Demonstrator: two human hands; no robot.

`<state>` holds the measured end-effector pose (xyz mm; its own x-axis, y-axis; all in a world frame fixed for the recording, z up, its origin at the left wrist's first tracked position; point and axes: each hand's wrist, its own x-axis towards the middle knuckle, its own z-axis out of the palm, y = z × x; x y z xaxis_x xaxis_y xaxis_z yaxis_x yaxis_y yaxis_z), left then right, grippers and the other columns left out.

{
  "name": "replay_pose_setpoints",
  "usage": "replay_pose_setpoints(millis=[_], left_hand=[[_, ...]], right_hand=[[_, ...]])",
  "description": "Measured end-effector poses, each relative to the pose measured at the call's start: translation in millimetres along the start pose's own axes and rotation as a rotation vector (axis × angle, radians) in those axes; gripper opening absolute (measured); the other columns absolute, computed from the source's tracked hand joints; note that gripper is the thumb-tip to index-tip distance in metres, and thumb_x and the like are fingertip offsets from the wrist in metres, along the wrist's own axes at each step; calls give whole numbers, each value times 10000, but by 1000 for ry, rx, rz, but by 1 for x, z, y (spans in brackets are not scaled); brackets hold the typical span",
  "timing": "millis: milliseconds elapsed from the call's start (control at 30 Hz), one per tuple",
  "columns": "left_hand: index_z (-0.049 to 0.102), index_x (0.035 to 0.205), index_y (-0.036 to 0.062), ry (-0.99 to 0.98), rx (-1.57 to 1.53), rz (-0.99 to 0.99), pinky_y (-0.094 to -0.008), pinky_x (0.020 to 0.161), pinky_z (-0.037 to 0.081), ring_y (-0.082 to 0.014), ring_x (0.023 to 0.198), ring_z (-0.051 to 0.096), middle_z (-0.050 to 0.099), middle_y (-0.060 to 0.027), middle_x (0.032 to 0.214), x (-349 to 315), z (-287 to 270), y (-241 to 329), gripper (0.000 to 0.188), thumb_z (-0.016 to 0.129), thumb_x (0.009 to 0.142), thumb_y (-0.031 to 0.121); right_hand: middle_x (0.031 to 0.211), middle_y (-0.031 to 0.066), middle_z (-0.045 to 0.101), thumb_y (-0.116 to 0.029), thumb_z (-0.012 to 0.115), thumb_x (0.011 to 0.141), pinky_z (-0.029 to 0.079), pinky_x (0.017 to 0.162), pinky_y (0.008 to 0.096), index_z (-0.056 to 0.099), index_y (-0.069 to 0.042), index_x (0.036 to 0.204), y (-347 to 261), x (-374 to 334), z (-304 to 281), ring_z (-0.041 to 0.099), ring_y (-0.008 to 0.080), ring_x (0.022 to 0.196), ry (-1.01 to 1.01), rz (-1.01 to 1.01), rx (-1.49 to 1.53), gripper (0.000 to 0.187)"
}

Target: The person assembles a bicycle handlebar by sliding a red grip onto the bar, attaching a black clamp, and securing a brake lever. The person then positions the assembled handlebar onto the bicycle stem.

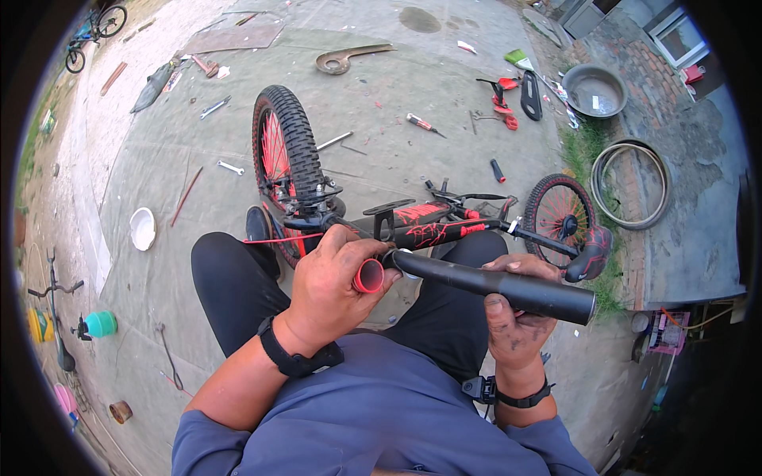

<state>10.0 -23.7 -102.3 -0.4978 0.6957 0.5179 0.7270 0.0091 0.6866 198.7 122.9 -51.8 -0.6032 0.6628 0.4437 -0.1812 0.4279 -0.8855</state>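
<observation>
My right hand [520, 337] is wrapped round a thick black tube [556, 297], which narrows toward my left hand. Closed in my left hand [325, 282] is a short red hollow tube [369, 276], its open end facing up. The thin end of the black tube lies against the left fingers; how the two parts meet there is hidden. Just beyond both hands stands a black and red bicycle frame [432, 226] between my knees. Its knobby front wheel [292, 147] is on the left, and the rear wheel [559, 216] and saddle [589, 255] are at right.
Scattered on the ground cloth are a screwdriver [425, 124], a wrench [231, 167], another wrench [214, 107] and a white bowl [143, 229]. A grey basin [594, 90] and loose tyre rings [631, 185] sit by the brick wall at right.
</observation>
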Motion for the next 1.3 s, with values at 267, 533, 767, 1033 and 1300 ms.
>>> replay_pose_setpoints(millis=[267, 533, 767, 1033, 1300], left_hand=[[663, 1085, 62, -9, -11, -2, -386, 666, 544, -295, 801, 656, 684, -124, 937, -8, -3, -1, 446, 900, 707, 59], [657, 1086, 58, -4, -15, 28, -391, 649, 539, -295, 797, 649, 674, -120, 922, -9, -2, -3, 433, 892, 722, 77], [657, 1083, 60, 0, -12, 31, -392, 642, 543, -286, 794, 649, 683, -111, 921, -8, -1, -3, 425, 892, 731, 93], [700, 1085, 56, -13, -40, 24, -387, 611, 553, -287, 738, 662, 616, -105, 923, -7, -1, -3, 405, 894, 741, 148], [663, 1051, 63, -86, -51, 0, -387, 600, 520, -286, 752, 635, 665, -116, 891, -3, -6, 3, 443, 927, 705, 146]], right_hand=[[1028, 143, 633, -122, 862, 803, 501, 825, 345, 550, -13, 1132, 10, -13, -8, 632, 227, 883, -16, 7, -107, 466], [1037, 146, 637, -126, 842, 823, 505, 837, 347, 548, -18, 1148, 13, -20, -7, 645, 243, 916, 12, 52, -71, 451], [1068, 177, 661, -95, 822, 844, 514, 875, 370, 527, -21, 1169, 13, -18, -11, 651, 259, 957, -58, -43, -129, 445], [1038, 181, 684, -80, 832, 837, 511, 891, 387, 524, -22, 1160, 5, -20, -9, 658, 272, 953, -77, -33, -171, 450], [1040, 185, 685, -75, 833, 832, 516, 890, 382, 522, -21, 1153, 4, -20, -10, 662, 275, 951, -59, 17, -129, 451]])
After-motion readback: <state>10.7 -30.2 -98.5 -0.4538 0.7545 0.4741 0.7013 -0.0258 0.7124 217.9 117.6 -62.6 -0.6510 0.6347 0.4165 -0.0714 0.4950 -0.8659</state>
